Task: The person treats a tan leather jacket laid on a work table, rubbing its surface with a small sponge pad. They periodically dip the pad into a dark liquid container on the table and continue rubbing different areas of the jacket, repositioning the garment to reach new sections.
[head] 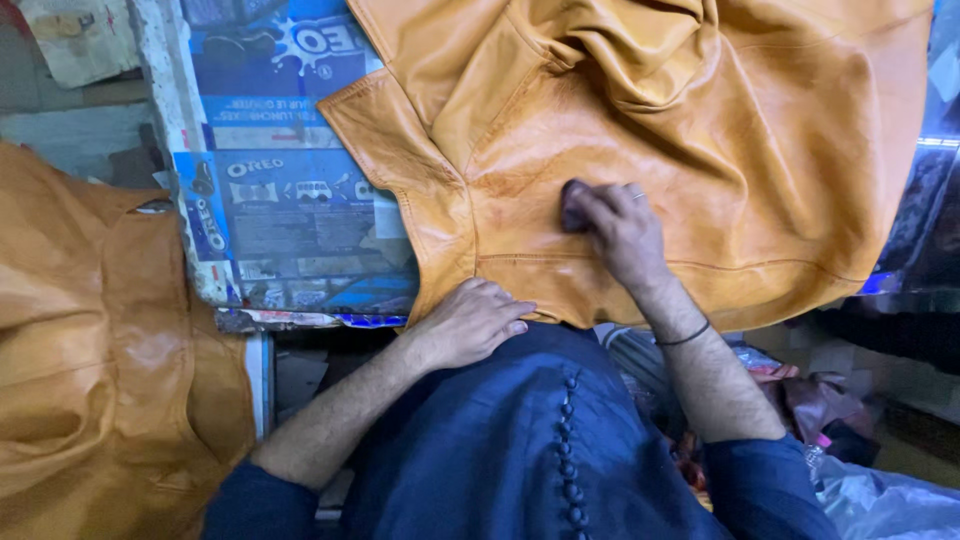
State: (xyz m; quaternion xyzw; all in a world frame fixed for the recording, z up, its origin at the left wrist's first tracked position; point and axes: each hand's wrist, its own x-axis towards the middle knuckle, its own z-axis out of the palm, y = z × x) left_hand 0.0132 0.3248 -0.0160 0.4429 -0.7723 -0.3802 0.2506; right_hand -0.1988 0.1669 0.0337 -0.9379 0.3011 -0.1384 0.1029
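A tan leather jacket (760, 140) lies spread over the work surface in front of me. My right hand (622, 232) presses a small dark pad (573, 203) against the leather near a seam, fingers curled around it; a ring sits on one finger and a thin dark band on the wrist. My left hand (470, 322) rests flat on the jacket's lower edge, where it meets my dark blue shirt (520, 450), and holds nothing.
The work surface (285, 215) is covered with blue printed packaging sheets. Another tan leather garment (95, 360) is piled at the left. Crumpled plastic and cloth scraps (830, 420) lie at the lower right. A worn wall and paper scrap fill the top left.
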